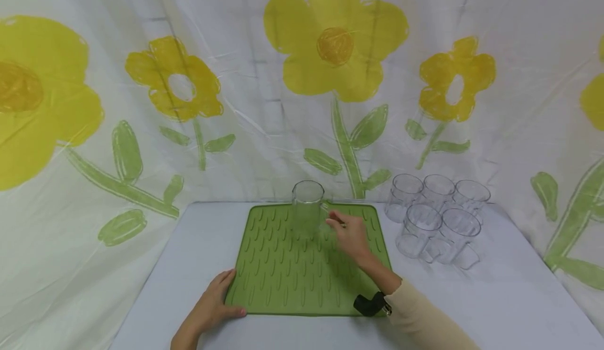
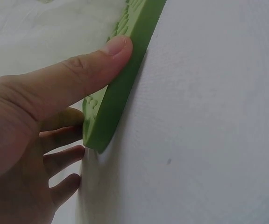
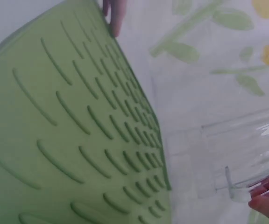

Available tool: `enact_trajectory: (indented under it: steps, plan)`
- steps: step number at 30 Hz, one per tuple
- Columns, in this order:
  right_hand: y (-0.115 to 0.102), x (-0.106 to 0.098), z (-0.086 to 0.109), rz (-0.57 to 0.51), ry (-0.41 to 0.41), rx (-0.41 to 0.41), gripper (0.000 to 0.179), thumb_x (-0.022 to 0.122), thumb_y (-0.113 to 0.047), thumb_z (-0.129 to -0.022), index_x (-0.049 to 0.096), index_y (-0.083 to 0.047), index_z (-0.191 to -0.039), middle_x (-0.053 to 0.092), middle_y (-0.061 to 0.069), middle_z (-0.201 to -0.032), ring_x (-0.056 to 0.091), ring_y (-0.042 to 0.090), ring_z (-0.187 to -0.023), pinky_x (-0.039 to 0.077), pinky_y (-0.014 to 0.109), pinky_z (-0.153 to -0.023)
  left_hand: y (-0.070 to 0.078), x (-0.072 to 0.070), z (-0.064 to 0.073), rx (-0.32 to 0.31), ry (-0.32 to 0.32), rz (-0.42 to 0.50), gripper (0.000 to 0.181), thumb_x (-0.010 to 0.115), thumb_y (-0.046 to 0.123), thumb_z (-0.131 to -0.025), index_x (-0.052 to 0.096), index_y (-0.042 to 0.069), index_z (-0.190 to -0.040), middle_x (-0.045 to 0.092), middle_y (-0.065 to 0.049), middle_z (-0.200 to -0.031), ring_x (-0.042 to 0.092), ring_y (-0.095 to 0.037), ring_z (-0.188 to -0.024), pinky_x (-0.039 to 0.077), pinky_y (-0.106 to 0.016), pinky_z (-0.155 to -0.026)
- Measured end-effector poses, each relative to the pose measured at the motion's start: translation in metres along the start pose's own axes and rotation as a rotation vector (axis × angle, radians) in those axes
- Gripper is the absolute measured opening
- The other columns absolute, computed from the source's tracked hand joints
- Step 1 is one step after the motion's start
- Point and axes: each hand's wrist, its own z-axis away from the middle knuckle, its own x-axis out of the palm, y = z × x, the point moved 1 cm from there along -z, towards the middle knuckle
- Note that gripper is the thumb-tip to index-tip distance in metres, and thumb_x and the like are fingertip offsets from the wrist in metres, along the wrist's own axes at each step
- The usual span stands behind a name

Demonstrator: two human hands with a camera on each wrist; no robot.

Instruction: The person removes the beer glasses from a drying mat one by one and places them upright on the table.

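A clear glass mug [image 1: 308,208] is upright over the back of the green ridged mat [image 1: 283,287]. My right hand [image 1: 348,232] grips its handle from the right, thumb and fingers closed round it. In the right wrist view, the fingertips pinch the handle [image 3: 237,191] at the lower right edge. At the mat's front left corner rests my left hand [image 1: 214,300], its thumb [image 2: 118,49] on the front edge. The other fingers lie spread along the left edge, close against the mat's side in the left wrist view.
To the right of the mat several clear glass mugs [image 1: 422,229] stand upright, grouped close together in two rows on the white table [image 1: 189,250]. A curtain [image 1: 255,145] with yellow flowers hangs right behind the table. A black device [image 1: 370,304] sits at my right wrist.
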Motion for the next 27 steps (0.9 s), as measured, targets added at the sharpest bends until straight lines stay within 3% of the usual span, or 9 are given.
enact_trajectory:
  steps: [12,27]
  plan:
    - [-0.012,-0.041,0.005,0.09,0.014,-0.01,0.024,0.072,-0.007,-0.085,0.073,0.005,-0.106,0.075,0.019,-0.091,0.073,0.03,-0.078,0.039,0.018,-0.043,0.001,0.0,0.0,0.007,-0.008,-0.022,0.11,0.09,0.035,-0.059,0.037,-0.007,-0.145,0.039,-0.026,-0.149,0.034,-0.049,-0.138,0.034,-0.061,-0.112]
    - [-0.013,-0.072,0.023,0.096,0.045,-0.046,0.016,0.073,0.0,-0.083,0.075,0.001,-0.099,0.076,0.012,-0.085,0.072,0.025,-0.078,0.059,0.021,-0.064,-0.001,0.0,0.0,-0.014,-0.01,-0.015,0.111,0.09,0.037,-0.059,0.037,-0.007,-0.145,0.039,-0.028,-0.148,0.034,-0.05,-0.138,0.033,-0.063,-0.111]
